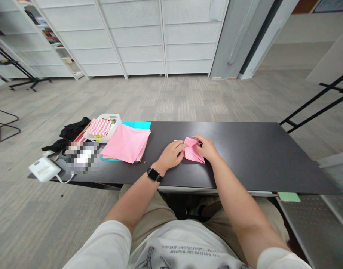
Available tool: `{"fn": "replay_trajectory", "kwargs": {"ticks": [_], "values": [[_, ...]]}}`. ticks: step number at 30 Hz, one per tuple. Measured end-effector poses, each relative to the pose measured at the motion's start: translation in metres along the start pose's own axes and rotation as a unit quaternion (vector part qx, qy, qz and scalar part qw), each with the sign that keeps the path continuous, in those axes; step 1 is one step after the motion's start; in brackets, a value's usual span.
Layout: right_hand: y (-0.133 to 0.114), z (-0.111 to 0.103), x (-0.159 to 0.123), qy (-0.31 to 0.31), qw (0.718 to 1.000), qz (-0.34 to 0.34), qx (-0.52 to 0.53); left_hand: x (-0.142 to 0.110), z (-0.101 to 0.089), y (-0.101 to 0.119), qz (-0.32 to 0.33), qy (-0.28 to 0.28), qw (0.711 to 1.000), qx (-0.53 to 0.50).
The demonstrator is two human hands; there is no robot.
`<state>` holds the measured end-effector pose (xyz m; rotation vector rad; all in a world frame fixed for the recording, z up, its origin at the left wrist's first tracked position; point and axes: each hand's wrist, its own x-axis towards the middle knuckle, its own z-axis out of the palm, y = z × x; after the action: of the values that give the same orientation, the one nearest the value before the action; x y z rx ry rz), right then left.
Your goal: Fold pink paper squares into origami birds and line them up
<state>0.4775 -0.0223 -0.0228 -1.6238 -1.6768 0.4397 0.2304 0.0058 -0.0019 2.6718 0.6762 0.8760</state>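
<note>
Apparent folding step: left grip (171, 154) and right grip (207, 148) pinch the pink paper (191, 151) between them over the table (252, 153), the next move seemingly calling for aligned edges and a firm crease.

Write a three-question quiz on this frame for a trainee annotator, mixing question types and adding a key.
1. Short answer: on which wrist is the watch worn?
2. True or false: the left hand and the right hand are both on the folded pink paper.
3. Multiple choice: what colour is the sheet that juts out beyond the far edge of the large pink paper? A) yellow; B) bright blue; C) black.

Key: 1. The left wrist. 2. True. 3. B.
</note>
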Motion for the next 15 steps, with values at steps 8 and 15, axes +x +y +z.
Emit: {"fn": "replay_trajectory", "kwargs": {"ticks": [8, 15], "values": [[-0.0032, -0.0048, 0.0011, -0.037, 0.999, -0.033, -0.023, 0.0005, -0.0005, 0.0002, -0.002, -0.007, 1.000, -0.011], [-0.0058, -0.0032, 0.0015, -0.056, 0.992, -0.033, -0.107, 0.0005, -0.0010, 0.0019, -0.005, -0.006, 1.000, -0.011]]}}
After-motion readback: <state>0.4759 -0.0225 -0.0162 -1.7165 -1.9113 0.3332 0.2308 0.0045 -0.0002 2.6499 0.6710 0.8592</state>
